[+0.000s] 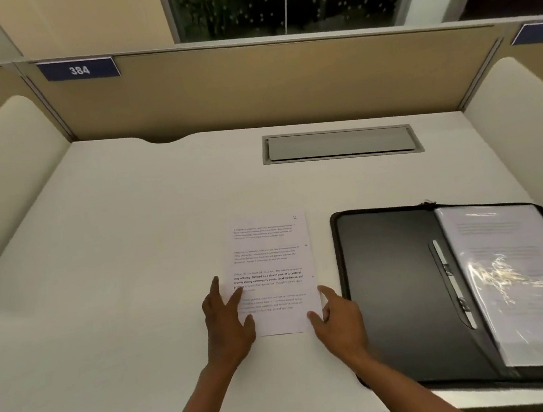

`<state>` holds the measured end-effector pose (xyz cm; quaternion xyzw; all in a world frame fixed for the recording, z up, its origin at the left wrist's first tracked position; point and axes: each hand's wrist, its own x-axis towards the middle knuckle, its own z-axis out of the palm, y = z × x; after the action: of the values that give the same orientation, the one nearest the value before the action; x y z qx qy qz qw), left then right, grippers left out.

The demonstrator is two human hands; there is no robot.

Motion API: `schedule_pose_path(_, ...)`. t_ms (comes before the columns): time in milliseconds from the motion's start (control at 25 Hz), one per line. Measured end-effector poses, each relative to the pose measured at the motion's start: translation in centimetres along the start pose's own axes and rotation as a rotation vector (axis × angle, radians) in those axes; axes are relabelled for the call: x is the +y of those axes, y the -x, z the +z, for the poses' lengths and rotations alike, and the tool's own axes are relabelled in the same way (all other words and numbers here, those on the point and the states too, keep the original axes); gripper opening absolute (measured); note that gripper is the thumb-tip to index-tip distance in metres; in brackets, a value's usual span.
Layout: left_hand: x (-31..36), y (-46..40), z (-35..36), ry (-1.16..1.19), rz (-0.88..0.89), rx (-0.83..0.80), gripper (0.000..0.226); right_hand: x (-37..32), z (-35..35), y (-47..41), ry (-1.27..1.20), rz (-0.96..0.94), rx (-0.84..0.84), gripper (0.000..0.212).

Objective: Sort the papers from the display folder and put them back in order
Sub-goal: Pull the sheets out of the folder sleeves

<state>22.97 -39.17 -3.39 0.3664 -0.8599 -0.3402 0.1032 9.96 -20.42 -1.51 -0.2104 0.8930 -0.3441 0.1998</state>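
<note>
One printed sheet (274,274) lies out on the desk (115,261) between my flat, spread left hand (226,322) and loosely open right hand (339,321), while the open folder (393,276) beside it still holds sleeved pages, so I judge sorting barely begun.

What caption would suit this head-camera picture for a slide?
Both hands, left and right, steady a printed sheet on the desk beside an open display folder.
</note>
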Motion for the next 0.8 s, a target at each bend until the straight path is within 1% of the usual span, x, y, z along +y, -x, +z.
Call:
schedule_pose_path(40,-0.1,0.0,0.2,-0.035,0.002,-0.007,0.055,0.0,0.0,0.1,0.008,-0.007,-0.004,0.061)
schedule_pose_path(120,-0.1,0.1,0.3,-0.052,-0.023,-0.055,0.06,-0.2,-0.1,0.2,0.013,-0.015,0.017,0.059)
schedule_pose_path(160,0.0,0.1,0.3,-0.047,-0.037,-0.066,0.062,-0.4,-0.5,0.3,-0.007,-0.012,0.063,0.056)
schedule_pose_path(240,0.3,0.5,0.6,-0.031,-0.023,-0.036,0.061,0.1,-2.3,1.1,-0.094,0.014,0.192,0.045)
schedule_pose_path(320,1.6,1.4,1.3,0.006,0.047,0.038,0.06,1.7,-5.7,2.7,-0.169,0.056,0.34,0.037)
schedule_pose_path(360,2.6,2.1,1.8,0.038,0.079,0.063,0.057,3.3,-7.8,3.7,-0.21,0.115,0.407,0.036)
schedule_pose_path(400,4.0,3.0,2.5,0.079,0.104,0.07,0.055,5.4,-10.1,4.7,-0.222,0.195,0.486,0.04)
schedule_pose_path(440,5.4,4.1,3.3,0.121,0.132,0.062,0.056,8.1,-12.4,5.6,-0.178,0.288,0.578,0.048)
schedule_pose_path(480,6.8,5.2,4.0,0.158,0.165,0.043,0.057,11.1,-14.4,6.4,-0.07,0.397,0.643,0.059)
schedule_pose_path(520,8.5,6.2,5.0,0.19,0.203,0.006,0.057,14.4,-16.4,7.1,0.062,0.516,0.668,0.071)
schedule_pose_path(560,10.1,7.1,6.0,0.209,0.241,-0.038,0.056,17.2,-18.2,7.7,0.179,0.622,0.639,0.079)
schedule_pose_path(600,11.6,7.9,7.1,0.21,0.287,-0.083,0.055,19.9,-19.7,8.2,0.262,0.693,0.574,0.083)
schedule_pose_path(640,13.2,8.5,8.3,0.2,0.338,-0.134,0.054,21.8,-20.8,8.7,0.316,0.724,0.497,0.082)
schedule_pose_path(720,16.2,9.2,10.7,0.201,0.445,-0.224,0.049,24.3,-22.0,9.1,0.405,0.694,0.379,0.075)
schedule_pose_path(800,19.0,9.4,12.7,0.243,0.5,-0.303,0.045,24.6,-22.3,9.1,0.469,0.588,0.366,0.067)
